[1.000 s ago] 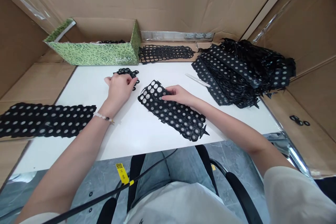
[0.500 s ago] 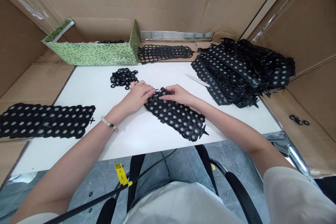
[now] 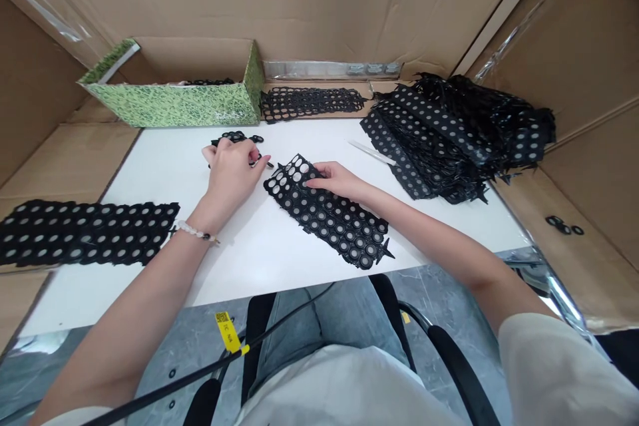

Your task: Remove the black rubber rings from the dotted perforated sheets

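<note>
The left hand (image 3: 232, 176) is curled down over a small heap of loose black rings (image 3: 238, 138), near the top middle of the frame. Its fingers (image 3: 252, 160) bend toward the pieces, but the hand hides them, so one cannot tell if they grip a ring or only touch. The right hand (image 3: 339, 181) lies on a black ring sheet (image 3: 324, 213) in the middle of the white table (image 3: 259, 273), and its fingers (image 3: 319, 181) stay open and flat on the surface, not closing on anything.

This sheet is a tilted strip of joined rings, each one with a pale grey centre. The material looks thin and a little soft, and the edges are ragged with small sharp points, as at the lower right end. Between the sheet and the heap there is only a narrow gap of table.

At the left edge lies a wider sheet of the same kind (image 3: 84, 233), and at the right is a tall, untidy stack of such sheets (image 3: 449, 140) — dark, slippery-looking, with a pale plastic strip (image 3: 372, 153) beside it. At the upper left stands a green patterned box (image 3: 170, 106), and a few black rings (image 3: 564, 226) sit on the cardboard at the right.
</note>
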`<state>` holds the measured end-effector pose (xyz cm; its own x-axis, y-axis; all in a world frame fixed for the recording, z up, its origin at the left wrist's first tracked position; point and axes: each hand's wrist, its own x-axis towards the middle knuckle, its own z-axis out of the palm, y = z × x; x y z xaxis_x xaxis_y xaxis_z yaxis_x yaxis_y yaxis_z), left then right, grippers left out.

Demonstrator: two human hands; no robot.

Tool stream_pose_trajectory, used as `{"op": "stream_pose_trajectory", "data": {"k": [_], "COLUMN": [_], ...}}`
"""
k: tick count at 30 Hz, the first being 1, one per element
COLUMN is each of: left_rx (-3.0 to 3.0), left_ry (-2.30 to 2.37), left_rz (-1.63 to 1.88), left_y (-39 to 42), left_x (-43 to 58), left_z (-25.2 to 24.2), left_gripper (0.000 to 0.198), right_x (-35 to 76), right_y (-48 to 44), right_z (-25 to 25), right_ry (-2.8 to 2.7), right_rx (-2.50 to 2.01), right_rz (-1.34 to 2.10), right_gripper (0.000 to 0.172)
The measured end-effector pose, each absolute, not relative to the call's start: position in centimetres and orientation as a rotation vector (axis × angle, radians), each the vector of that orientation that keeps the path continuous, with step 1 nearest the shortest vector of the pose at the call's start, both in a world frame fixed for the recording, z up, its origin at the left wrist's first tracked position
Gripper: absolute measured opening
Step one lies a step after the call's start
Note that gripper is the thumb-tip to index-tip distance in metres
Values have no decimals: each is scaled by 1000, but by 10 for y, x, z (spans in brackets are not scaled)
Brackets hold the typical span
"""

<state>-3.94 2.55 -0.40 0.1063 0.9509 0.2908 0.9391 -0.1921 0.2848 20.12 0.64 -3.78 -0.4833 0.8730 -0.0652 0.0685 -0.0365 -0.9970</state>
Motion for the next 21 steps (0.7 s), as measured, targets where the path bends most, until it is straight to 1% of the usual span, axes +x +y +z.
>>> {"op": "stream_pose_trajectory", "data": {"k": [5,7,10,13,19,21], "left_rx": [2338,2339,2451,2571,2439,2398], "left_ry": [1960,1911,1620,1385,1754,1757], "left_rz": [562,586,544,450,571,628], "left_y": [33,34,32,31,35,32], "left_x": [-50,-52,-49,-48,-53,-51], "left_z": [-11,-10,-9,-15,-21,-15], "left_gripper": [15,19,29,32,34,35], "right_x": [202,202,202,202,202,202], "right_y": [8,8,8,8,8,7], "right_z": [-39,-40,-39,-38,-37,-36], "right_ry": [-1600,-1597,-1587,-1578,-1574,-1570], "right_rx": [-982,-976,-965,-954,-968,-972], "right_rz": [1578,1582,1609,1630,1624,1625], "right_gripper": [19,20,21,22,22,24]}}
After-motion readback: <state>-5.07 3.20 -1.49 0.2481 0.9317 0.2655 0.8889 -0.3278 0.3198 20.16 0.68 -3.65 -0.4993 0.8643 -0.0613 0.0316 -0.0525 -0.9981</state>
